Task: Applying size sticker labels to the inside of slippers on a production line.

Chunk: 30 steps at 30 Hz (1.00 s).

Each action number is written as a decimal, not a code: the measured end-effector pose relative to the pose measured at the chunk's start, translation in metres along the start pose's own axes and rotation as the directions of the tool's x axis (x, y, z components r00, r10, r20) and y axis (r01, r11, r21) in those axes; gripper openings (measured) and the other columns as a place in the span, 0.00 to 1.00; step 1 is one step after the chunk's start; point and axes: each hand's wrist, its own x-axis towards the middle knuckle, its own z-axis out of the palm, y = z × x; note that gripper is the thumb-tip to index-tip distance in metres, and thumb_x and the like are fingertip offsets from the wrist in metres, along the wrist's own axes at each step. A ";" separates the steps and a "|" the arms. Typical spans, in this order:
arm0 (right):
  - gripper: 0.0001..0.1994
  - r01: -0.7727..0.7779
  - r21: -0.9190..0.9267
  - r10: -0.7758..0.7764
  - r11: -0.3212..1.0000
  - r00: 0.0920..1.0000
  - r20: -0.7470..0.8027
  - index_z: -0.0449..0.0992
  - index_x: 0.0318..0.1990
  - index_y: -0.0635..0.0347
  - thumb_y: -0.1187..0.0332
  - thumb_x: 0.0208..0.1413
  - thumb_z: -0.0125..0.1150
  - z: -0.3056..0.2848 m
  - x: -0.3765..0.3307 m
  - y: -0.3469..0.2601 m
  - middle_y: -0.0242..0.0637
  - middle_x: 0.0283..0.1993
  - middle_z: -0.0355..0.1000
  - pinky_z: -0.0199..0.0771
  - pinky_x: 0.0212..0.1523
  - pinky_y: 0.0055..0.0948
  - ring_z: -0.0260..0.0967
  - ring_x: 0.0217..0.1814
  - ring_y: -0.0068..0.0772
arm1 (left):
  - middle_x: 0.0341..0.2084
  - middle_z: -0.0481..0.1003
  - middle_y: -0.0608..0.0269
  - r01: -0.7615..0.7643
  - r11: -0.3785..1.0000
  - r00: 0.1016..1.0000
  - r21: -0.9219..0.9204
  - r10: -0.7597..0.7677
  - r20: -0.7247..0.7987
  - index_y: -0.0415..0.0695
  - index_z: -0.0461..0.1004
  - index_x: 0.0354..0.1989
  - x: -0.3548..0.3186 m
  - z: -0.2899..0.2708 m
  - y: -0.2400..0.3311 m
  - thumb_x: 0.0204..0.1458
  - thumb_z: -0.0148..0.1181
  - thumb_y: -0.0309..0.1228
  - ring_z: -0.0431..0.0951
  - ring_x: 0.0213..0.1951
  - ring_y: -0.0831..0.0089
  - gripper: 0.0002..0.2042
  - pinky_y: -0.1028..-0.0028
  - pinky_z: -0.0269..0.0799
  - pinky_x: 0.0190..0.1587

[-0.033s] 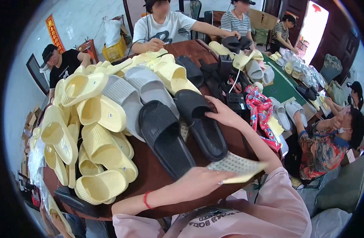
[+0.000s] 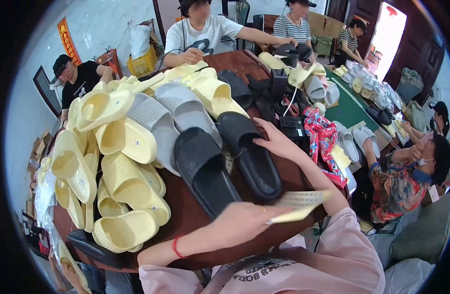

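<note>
My left hand [image 2: 242,221], with a red cord on its wrist, pinches a pale yellow sheet of small labels [image 2: 301,203] printed in rows. It is slightly blurred just in front of the black slippers. My right hand [image 2: 274,138] grips the right edge of a black slipper [image 2: 256,171] by its strap, thumb near the foot opening. A second black slipper [image 2: 207,171] lies beside it on the left, its heel end partly behind my left hand. Grey slippers [image 2: 154,122] lie just beyond this one.
Yellow slippers [image 2: 129,183] are heaped on the left of the brown table [image 2: 185,235]. A black device [image 2: 291,125] and red patterned cloth [image 2: 318,137] lie to the right. Several people sit around; a green-topped table [image 2: 350,105] holds more slippers.
The label sheet has tipped, so its printed face looks narrower. My left hand has lifted slightly, and the left black slipper has shifted a little to the right. My right hand stays put.
</note>
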 end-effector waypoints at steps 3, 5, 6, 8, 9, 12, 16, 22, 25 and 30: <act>0.31 0.072 -0.081 -0.077 0.994 0.994 -0.071 0.55 0.65 0.59 0.70 0.55 0.60 -0.002 -0.002 -0.015 0.43 0.59 0.60 0.59 0.62 0.31 0.61 0.59 0.36 | 0.42 0.78 0.60 0.054 0.992 0.944 -0.117 -0.089 -0.318 0.43 0.71 0.53 -0.011 -0.053 0.009 0.45 0.53 0.17 0.80 0.37 0.61 0.23 0.69 0.75 0.38; 0.29 0.078 0.079 -0.070 0.994 0.993 -0.093 0.59 0.64 0.57 0.72 0.55 0.59 -0.001 0.000 -0.028 0.41 0.57 0.60 0.60 0.60 0.29 0.62 0.57 0.35 | 0.44 0.78 0.59 0.021 0.998 0.783 0.068 0.026 -0.621 0.42 0.72 0.52 -0.017 -0.071 0.014 0.43 0.55 0.16 0.80 0.40 0.61 0.23 0.69 0.75 0.39; 0.20 0.250 0.077 -0.230 0.965 0.951 -0.207 0.67 0.56 0.62 0.69 0.56 0.58 -0.002 -0.001 -0.035 0.46 0.51 0.65 0.63 0.57 0.30 0.65 0.55 0.39 | 0.45 0.78 0.58 0.061 0.983 0.707 0.172 0.080 -0.703 0.42 0.72 0.52 -0.018 -0.076 0.013 0.43 0.56 0.16 0.80 0.41 0.60 0.23 0.69 0.75 0.39; 0.12 0.273 0.335 -0.171 0.902 0.937 -0.304 0.73 0.47 0.67 0.68 0.61 0.52 -0.004 -0.004 -0.050 0.37 0.43 0.71 0.66 0.51 0.23 0.69 0.47 0.28 | 0.45 0.78 0.57 0.155 0.912 0.568 0.379 0.231 -0.790 0.43 0.74 0.49 -0.018 -0.080 0.008 0.45 0.60 0.20 0.80 0.45 0.62 0.19 0.71 0.75 0.40; 0.16 0.149 0.519 -0.008 0.842 0.965 -0.264 0.74 0.45 0.67 0.62 0.65 0.46 -0.004 0.000 -0.057 0.34 0.40 0.72 0.66 0.50 0.21 0.69 0.43 0.23 | 0.45 0.78 0.57 0.157 0.915 0.575 0.372 0.222 -0.788 0.43 0.74 0.49 -0.016 -0.079 0.004 0.45 0.60 0.20 0.80 0.45 0.62 0.19 0.71 0.75 0.40; 0.33 -0.128 0.870 0.056 0.476 0.992 0.115 0.73 0.49 0.67 0.42 0.65 0.35 -0.026 -0.016 -0.070 0.36 0.44 0.75 0.68 0.52 0.22 0.73 0.44 0.22 | 0.48 0.77 0.65 0.295 0.605 0.703 0.739 0.386 -0.597 0.54 0.76 0.50 -0.005 -0.067 -0.012 0.52 0.60 0.32 0.78 0.47 0.69 0.15 0.76 0.72 0.44; 0.34 -0.148 0.973 0.060 0.180 0.988 0.139 0.65 0.60 0.66 0.42 0.61 0.42 -0.035 -0.026 -0.080 0.39 0.54 0.72 0.73 0.50 0.25 0.73 0.49 0.26 | 0.61 0.64 0.66 0.228 0.509 0.906 0.830 0.202 -0.373 0.59 0.66 0.60 0.006 -0.049 -0.035 0.54 0.51 0.34 0.66 0.61 0.69 0.22 0.70 0.64 0.57; 0.19 -0.034 0.803 0.110 0.595 0.993 -0.039 0.68 0.56 0.66 0.73 0.57 0.57 -0.031 -0.019 -0.076 0.38 0.50 0.74 0.73 0.48 0.23 0.73 0.48 0.22 | 0.67 0.53 0.62 0.224 0.700 0.936 0.678 0.040 -0.351 0.56 0.61 0.64 -0.002 -0.051 -0.059 0.39 0.68 0.39 0.54 0.67 0.63 0.38 0.62 0.55 0.63; 0.15 0.104 0.811 0.104 0.575 0.974 -0.199 0.70 0.53 0.65 0.72 0.58 0.56 -0.033 -0.018 -0.070 0.36 0.48 0.75 0.73 0.46 0.21 0.74 0.45 0.21 | 0.68 0.46 0.54 0.358 0.782 0.815 0.509 0.004 -0.579 0.51 0.59 0.65 -0.001 -0.057 -0.070 0.28 0.76 0.41 0.46 0.69 0.55 0.48 0.59 0.50 0.65; 0.15 0.188 0.818 0.084 0.544 0.957 -0.276 0.70 0.53 0.63 0.71 0.60 0.54 -0.031 -0.017 -0.070 0.34 0.48 0.75 0.71 0.48 0.19 0.73 0.46 0.18 | 0.56 0.64 0.53 0.164 0.857 0.608 -0.489 -0.478 -0.634 0.39 0.64 0.58 0.000 -0.056 -0.080 0.46 0.69 0.36 0.64 0.57 0.67 0.32 0.69 0.60 0.58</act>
